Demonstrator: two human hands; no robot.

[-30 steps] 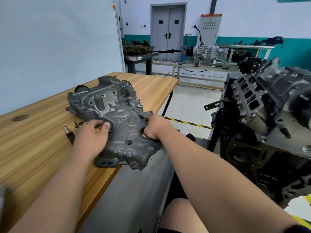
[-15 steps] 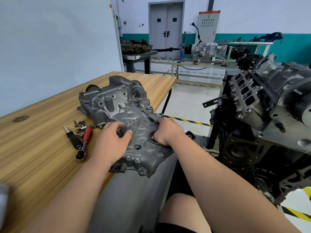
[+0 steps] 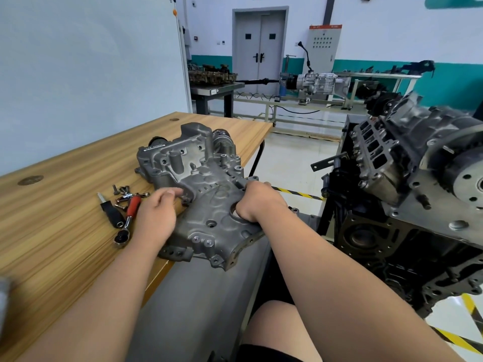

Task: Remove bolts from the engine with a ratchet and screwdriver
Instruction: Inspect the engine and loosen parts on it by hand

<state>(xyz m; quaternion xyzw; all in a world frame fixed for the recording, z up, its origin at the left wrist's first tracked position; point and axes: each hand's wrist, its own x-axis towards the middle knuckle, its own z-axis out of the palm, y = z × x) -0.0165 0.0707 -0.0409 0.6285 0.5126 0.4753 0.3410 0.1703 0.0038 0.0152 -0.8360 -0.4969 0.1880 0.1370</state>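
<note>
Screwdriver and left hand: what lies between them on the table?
The red-handled ratchet lies flat on the table between screwdriver and left hand, loose bolts by its handle; the head view shows it.

A car-repair workshop: an engine (image 3: 407,163) stands bare at the right, a gearbox (image 3: 316,83) sits on a frame (image 3: 287,101) by the far wall (teal-banded, with a grey double door (image 3: 260,45)), engine parts (image 3: 211,75) load a steel bench (image 3: 217,87), and hazard tape (image 3: 298,193) stripes the floor (image 3: 292,163).
</note>
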